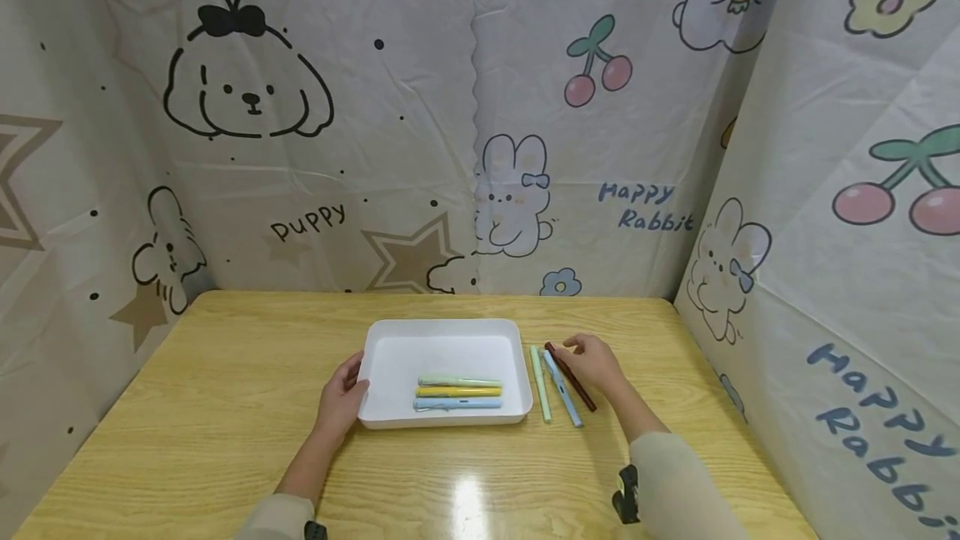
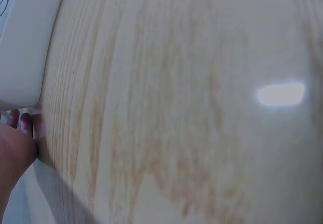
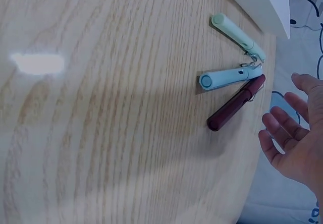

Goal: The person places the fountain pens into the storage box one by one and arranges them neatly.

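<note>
A white rectangular tray [image 1: 420,348] lies on the table with three capped pens in it: a pale green pen [image 1: 461,381], a yellow pen [image 1: 459,392] and a light blue pen [image 1: 459,403]. My left hand [image 1: 341,402] touches the tray's left side, thumb and fingers along its outer wall. Right of the tray lie another pale green pen [image 1: 541,386], another light blue pen [image 1: 562,390] and a dark red pen [image 3: 234,104]. My right hand [image 1: 592,363] hovers beside the clip end of the dark red pen; in the right wrist view its fingers are spread and hold nothing.
The wooden table [image 1: 225,407] has a bright light reflection near its front. White printed cloth [image 1: 420,107] hangs behind the table and along both sides, close to its edges.
</note>
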Motion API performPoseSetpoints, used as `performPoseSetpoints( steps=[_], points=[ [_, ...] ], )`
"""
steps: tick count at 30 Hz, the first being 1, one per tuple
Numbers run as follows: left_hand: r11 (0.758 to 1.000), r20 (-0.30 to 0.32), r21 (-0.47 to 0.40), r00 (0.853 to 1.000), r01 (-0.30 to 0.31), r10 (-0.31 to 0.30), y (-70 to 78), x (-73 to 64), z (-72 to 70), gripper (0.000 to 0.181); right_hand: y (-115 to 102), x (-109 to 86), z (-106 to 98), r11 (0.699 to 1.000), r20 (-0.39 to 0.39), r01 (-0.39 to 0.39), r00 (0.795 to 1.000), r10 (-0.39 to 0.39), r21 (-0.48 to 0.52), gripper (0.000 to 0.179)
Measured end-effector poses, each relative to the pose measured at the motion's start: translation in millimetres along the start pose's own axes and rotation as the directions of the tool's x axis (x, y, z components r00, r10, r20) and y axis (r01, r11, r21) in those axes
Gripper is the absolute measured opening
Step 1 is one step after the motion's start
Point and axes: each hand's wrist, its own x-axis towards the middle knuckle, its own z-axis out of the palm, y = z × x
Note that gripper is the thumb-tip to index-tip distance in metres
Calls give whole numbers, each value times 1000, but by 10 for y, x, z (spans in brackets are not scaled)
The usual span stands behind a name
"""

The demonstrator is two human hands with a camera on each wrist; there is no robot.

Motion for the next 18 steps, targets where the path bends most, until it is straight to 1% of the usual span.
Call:
performPoseSetpoints(
  steps=[6, 13, 18],
  points=[
    [1000, -6, 8, 1000, -1, 1, -5, 2, 1, 49, 90, -17, 12, 1000, -1, -23, 1000, 23, 9, 37],
    [1000, 0, -21, 1000, -22, 22, -11, -1, 0, 50, 169, -59, 55, 997, 9, -62, 998, 62, 54, 37],
    [1000, 4, -22, 1000, -17, 17, -13, 6, 5, 49, 227, -63, 87, 997, 7, -62, 998, 61, 55, 38]
  ],
)
